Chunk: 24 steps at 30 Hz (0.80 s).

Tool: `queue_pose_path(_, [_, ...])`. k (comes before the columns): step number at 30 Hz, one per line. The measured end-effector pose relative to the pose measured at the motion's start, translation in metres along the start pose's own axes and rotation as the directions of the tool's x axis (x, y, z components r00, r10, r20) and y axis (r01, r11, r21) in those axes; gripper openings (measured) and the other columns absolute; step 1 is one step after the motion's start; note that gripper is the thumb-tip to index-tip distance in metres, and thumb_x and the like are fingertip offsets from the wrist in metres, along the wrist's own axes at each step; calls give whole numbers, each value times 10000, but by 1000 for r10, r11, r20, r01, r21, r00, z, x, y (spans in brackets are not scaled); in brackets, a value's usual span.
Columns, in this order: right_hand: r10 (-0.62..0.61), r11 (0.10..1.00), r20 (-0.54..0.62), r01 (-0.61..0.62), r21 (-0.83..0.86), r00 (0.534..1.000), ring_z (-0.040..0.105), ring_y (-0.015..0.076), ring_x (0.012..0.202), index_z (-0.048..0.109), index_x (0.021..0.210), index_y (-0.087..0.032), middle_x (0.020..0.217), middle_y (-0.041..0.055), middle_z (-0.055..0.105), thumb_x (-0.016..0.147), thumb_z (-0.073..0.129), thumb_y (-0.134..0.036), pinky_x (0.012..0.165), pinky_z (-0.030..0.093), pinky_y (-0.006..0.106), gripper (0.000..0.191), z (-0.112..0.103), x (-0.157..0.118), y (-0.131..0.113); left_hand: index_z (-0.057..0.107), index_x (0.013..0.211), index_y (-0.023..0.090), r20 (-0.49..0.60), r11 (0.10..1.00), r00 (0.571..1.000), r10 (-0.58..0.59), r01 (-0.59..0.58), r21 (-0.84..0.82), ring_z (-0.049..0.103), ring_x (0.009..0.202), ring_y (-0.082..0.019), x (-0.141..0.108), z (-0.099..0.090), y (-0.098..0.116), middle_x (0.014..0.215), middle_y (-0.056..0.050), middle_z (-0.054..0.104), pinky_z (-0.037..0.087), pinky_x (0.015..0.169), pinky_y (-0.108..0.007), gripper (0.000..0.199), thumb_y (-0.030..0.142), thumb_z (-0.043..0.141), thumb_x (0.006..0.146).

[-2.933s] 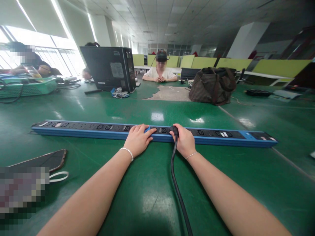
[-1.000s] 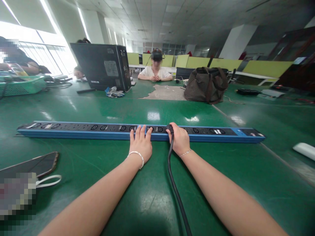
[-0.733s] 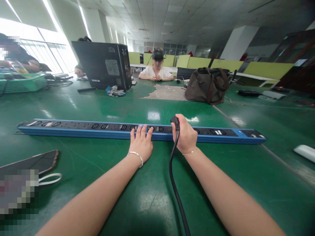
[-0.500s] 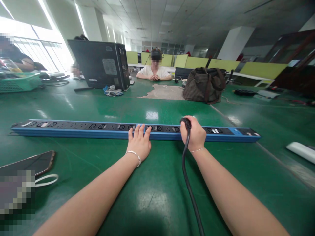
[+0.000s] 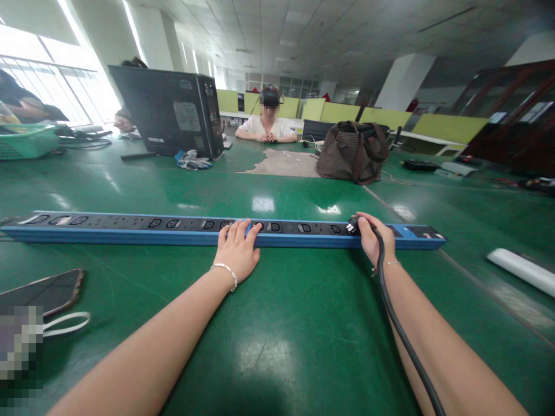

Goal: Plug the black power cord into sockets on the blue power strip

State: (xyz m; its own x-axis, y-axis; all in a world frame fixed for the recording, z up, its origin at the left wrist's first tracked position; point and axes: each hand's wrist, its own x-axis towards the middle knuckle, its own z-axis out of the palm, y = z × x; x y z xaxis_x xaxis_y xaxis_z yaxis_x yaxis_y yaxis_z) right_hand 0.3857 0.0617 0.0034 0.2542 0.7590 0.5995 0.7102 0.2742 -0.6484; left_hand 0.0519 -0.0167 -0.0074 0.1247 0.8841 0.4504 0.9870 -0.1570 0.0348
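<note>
Right now, your left hand (image 5: 237, 249) rests with slightly spread fingers on the blue-edged power strip (image 5: 299, 238) lying across the green table (image 5: 299, 306), while your right hand (image 5: 375, 240) grips the black plug (image 5: 354, 225) (prongs (image 5: 350, 228) bared, cord (image 5: 393, 312) running back toward you) by the strip's right part.

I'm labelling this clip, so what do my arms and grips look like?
Left arm and right arm: bare, no sleeves in view. The left wears a silvery bracelet, the right a thinner silvery chain. Left grip and right grip: ungloved.
</note>
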Motion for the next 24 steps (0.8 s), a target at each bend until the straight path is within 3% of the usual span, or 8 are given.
queue_pose_path(6, [-24,995,-7,23,-93,1000,642,237,862,699,1001,-170,918,100,709,800,452,-462,819,480,382,431,-2,0,-5,432,1327,244,-9,1000,1000,1,-1,5,356,1292,-276,0,0,-1,1387,-112,436,221,1075,-476,556,309,521,782])
queue_pose_path(14, [-43,987,72,54,-153,996,651,240,881,693,1030,-195,946,90,712,808,457,-441,822,485,370,407,-3,-3,-9,428,1331,235,-6,1000,1000,11,-11,15,358,1288,-278,0,-1,-1,1385,-116,434,223,1073,-476,557,313,514,787])
queue_pose_path(24, [-165,890,207,236,-391,964,664,248,833,643,1125,-214,958,81,711,860,415,-390,749,497,341,392,-11,-14,-15,434,1328,231,-5,1000,1000,12,-12,19,364,1285,-279,0,-1,0,1381,-118,438,229,1068,-474,551,313,514,789])
